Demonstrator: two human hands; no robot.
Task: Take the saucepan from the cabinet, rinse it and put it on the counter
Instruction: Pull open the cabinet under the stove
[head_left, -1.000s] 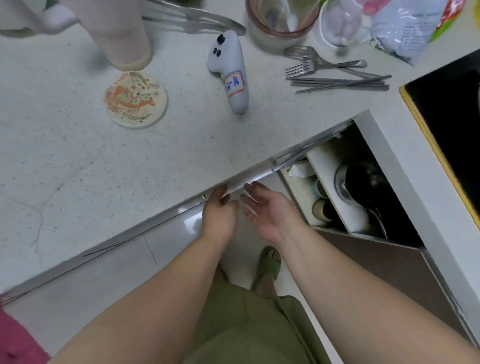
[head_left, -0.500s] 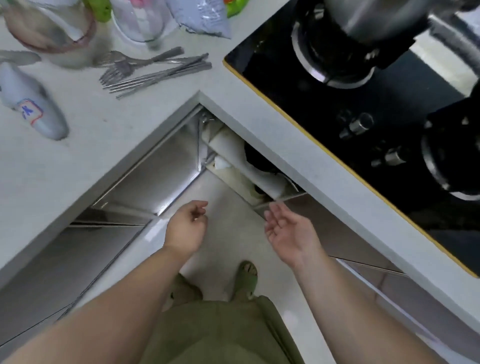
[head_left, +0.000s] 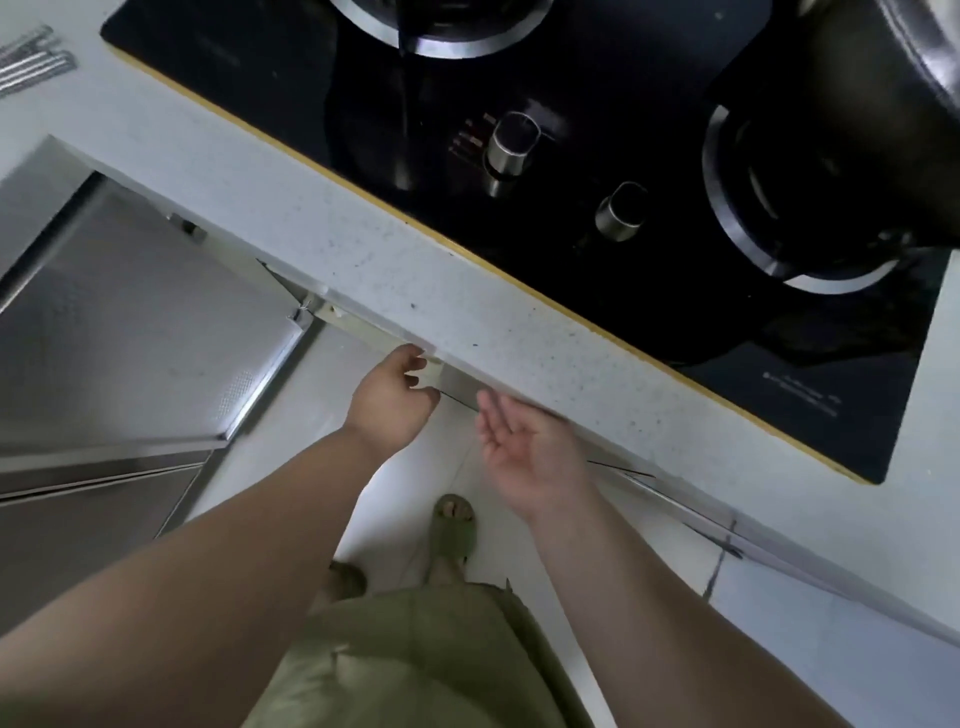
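No saucepan is in view. My left hand (head_left: 392, 402) reaches under the speckled white counter edge (head_left: 415, 280), and its fingers curl around the top edge of a white cabinet door (head_left: 434, 371) below the hob. Just to its right my right hand (head_left: 524, 449) hovers palm up with the fingers spread, holding nothing, close to the same door's top edge. The inside of this cabinet is hidden by the counter.
A silver corner cabinet door (head_left: 135, 338) stands swung open on the left. On the counter lies a black gas hob (head_left: 597, 156) with two knobs, a dark pot (head_left: 852, 78) on the right burner. Cutlery (head_left: 31, 67) lies at top left. My green slippers (head_left: 454, 530) are on the white floor.
The view has swung right, from the corner cabinet to the hob. Both hands have moved right, and my left hand has closed on the door edge under the hob.
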